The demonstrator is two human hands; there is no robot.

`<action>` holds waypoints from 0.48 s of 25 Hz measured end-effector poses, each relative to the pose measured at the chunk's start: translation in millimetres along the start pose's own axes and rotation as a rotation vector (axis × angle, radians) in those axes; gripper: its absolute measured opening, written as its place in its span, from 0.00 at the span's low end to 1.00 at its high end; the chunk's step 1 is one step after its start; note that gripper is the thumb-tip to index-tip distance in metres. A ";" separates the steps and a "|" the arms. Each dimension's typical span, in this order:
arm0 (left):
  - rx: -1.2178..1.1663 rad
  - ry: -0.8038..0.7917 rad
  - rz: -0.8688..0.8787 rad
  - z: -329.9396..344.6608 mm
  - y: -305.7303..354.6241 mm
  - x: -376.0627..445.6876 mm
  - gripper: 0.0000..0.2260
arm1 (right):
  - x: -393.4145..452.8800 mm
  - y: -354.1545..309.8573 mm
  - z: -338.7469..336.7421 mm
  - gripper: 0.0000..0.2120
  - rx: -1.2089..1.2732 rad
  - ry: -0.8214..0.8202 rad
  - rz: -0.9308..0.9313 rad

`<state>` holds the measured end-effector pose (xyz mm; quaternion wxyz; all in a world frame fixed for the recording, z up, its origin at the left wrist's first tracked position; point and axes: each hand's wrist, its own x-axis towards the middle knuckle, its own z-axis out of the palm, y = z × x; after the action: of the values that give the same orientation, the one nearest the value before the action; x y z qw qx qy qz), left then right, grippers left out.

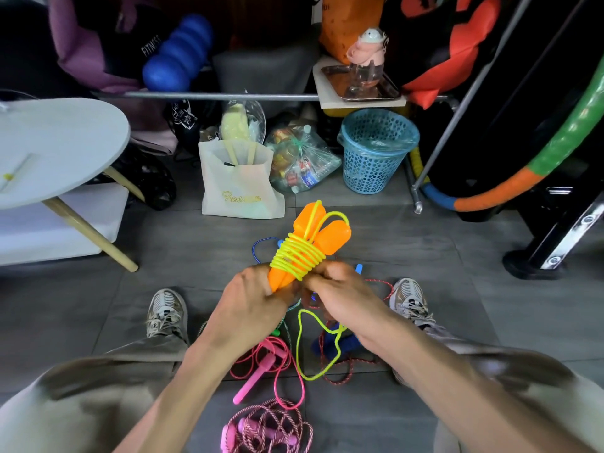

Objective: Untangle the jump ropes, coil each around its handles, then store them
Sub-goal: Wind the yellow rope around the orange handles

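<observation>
In front of my knees: my left hand [251,299] is wrapped round the narrow ends of the two orange handles [313,237], fingers curled tight to keep the pair side by side.
Right hand: my right hand [340,289] sits just beside the coils, fingertips pinching the yellow rope [299,255] where it comes off the bundle.
Done: a good run of yellow turns already lies round the handles, neat and close together.
Left on this rope: a long loose loop [313,348] hangs from my right hand down to the floor, so I judge several more turns and a tuck are needed.
Pink rope: the one with pink handles [258,374] lies uncoiled between my feet.
Speckled rope: a pink-and-white one [274,423] sits in a loose heap near the bottom edge; whether it is properly wound I cannot tell.
Blue and red ropes: a tangle [336,351] under my right wrist, untouched.
Storing: not begun, as far as I can judge; the white bag [238,188] stands on the floor beyond.
</observation>
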<state>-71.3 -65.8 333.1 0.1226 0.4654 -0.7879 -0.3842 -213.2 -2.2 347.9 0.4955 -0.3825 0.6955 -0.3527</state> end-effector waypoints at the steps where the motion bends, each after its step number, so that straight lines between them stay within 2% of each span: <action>1: 0.024 0.031 -0.009 1.2 0.7 0.4 0.09 | -1.9 0.2 3.0 0.11 -0.038 -0.007 -0.023; 3: 0.096 0.114 -0.021 1.6 0.5 2.7 0.10 | -5.2 1.3 6.5 0.11 -0.213 -0.024 -0.108; 6: 0.178 0.183 -0.031 3.8 -3.8 6.8 0.08 | -9.3 10.2 11.8 0.15 -0.739 0.078 -0.284; 8: 0.196 0.183 -0.050 7.9 -5.9 6.9 0.08 | -15.0 8.7 15.5 0.15 -0.897 0.096 -0.339; 12: 0.304 0.095 -0.129 16.1 -13.6 6.9 0.06 | -19.1 2.1 15.4 0.13 -1.205 -0.007 -0.428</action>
<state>-75.2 -67.2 311.3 0.0630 0.5459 -0.7986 -0.2454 -194.7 13.8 350.1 0.1142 -0.7257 0.6784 0.0103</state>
